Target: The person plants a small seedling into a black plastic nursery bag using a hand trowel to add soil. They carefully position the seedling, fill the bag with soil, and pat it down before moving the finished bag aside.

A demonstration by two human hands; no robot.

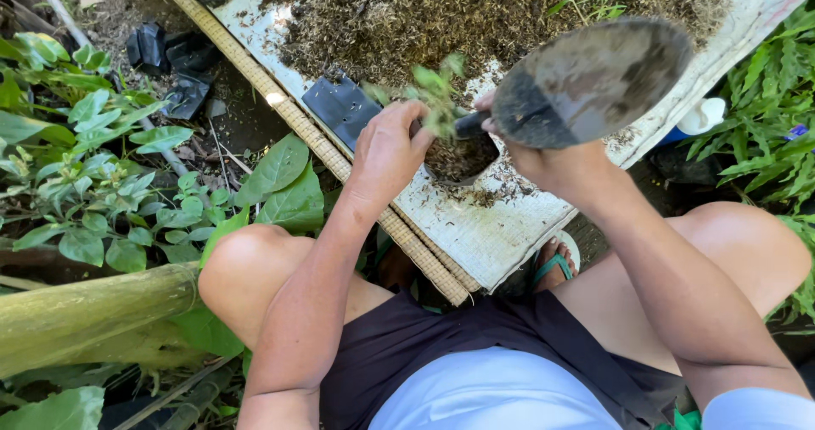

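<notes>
Fingers (418, 133) of the left hand (386, 154) curl closed around the near rim of a small black pot (463, 160), which sits just under them, between the two hands. Soil fills the pot, and a green seedling (437, 95) stands in it, rising just past the fingertips. On the other side, the right hand (543, 163) is clenched around the dark handle of a trowel (594, 78); its muddy blade tilts up and to the right, above the pot and close to the camera.

Below the pot lies a pale woven sheet (488, 239), spread on the ground and dusted with spilled crumbs. A broad heap of dark potting mix (441, 14) covers its far end. A flat black plastic bag (340, 107) rests on the sheet just left of the left hand, and more crumpled black bags (165, 56) lie on bare earth beyond a bamboo edge (289, 112). It is outdoors: leafy plants (93, 167) crowd the left, ferns (768, 99) the right. A white and blue container (698, 118) peeks out beyond the sheet's right edge; any label on it is too small to tell.
</notes>
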